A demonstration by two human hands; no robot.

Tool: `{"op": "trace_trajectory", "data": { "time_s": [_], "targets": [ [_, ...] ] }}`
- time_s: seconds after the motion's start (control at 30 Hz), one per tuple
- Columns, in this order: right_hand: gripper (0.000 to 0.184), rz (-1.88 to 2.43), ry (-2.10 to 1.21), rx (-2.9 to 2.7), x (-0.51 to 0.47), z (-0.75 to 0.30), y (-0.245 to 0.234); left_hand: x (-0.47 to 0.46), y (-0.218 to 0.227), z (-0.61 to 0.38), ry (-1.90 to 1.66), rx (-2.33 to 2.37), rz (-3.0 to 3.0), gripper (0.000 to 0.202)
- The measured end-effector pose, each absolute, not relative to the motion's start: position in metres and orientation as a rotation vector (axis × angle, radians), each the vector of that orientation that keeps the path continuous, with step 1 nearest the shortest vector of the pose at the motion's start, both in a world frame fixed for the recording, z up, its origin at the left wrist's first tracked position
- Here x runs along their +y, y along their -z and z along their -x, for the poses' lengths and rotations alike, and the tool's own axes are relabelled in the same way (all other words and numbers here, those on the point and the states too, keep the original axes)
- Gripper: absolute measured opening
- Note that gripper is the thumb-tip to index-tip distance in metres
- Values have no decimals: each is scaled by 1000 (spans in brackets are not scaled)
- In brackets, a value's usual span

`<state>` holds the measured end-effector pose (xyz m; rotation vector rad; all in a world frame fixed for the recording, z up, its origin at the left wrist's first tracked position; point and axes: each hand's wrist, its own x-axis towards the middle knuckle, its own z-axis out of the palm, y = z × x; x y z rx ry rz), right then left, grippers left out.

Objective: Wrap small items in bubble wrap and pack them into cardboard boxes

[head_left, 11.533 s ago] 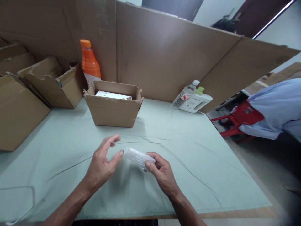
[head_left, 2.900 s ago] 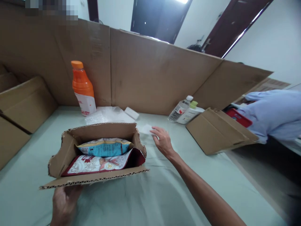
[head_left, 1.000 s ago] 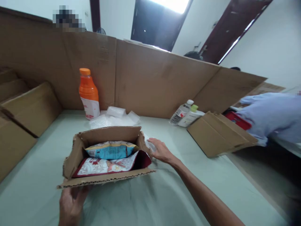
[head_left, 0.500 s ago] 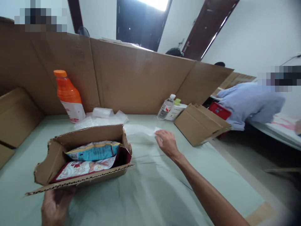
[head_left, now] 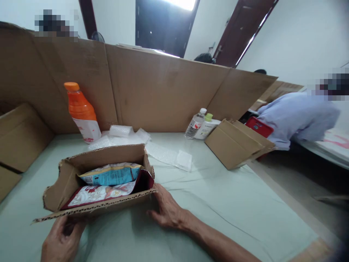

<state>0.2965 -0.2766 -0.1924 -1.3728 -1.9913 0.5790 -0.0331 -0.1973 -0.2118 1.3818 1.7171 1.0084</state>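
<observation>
An open cardboard box (head_left: pixel 109 208) with ragged, torn edges stands tilted toward me at the left of the table. Two packets lie inside it: a blue one with a cream edge (head_left: pixel 114 176) and a dark red and white one with a food picture (head_left: pixel 102 194). My left hand (head_left: pixel 61 236) grips the lower front left of the box; its fingertips are hidden under the flap. At the right end my right hand (head_left: pixel 166 209) takes hold of the corner, fingers against the side and thumb in front. A strip of bubble wrap (head_left: pixel 169 157) lies flat behind that hand.
More bubble wrap (head_left: pixel 122 136) lies beside an orange-capped bottle (head_left: pixel 84 114). Farther right stand a clear water bottle (head_left: pixel 195 124), a white bottle with a green cap (head_left: pixel 207 128) and a folded carton (head_left: pixel 234 143). A cardboard wall (head_left: pixel 169 91) closes the back. A person in light blue (head_left: pixel 302 112) bends over another table.
My right hand has let go of the bubble wrap strip, which now rests on the table, and has come back to the box's right end. My left hand stays on the box.
</observation>
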Motion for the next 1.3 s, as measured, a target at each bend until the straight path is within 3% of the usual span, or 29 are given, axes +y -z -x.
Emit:
{"op": "trace_trajectory", "data": {
  "time_s": [0.23,0.47,0.7,0.87,1.03,1.1,1.3],
  "targets": [
    [79,1431,-496,-1819,-244,-298,198,-182,175,-15,-993,1482,-1256,61],
    [85,1437,-581,-1814,-238,-307,200,-183,187,-22,-1110,1352,-1091,87],
    [82,1417,-546,-1779,-242,-302,202,-184,202,-28,-1270,1266,-968,64],
    [80,1496,-502,-1777,-242,-310,203,-177,203,-30,-1233,1225,-970,69],
    [51,1760,-212,-1953,-211,-342,187,-190,200,-24,-1204,1356,-943,90],
    [49,1961,-90,-1975,-188,-354,182,-204,201,-23,-1185,1382,-929,94],
    [18,2114,-38,-1902,-149,-378,182,-257,208,-18,-1043,1371,-1060,72]
  ]
}}
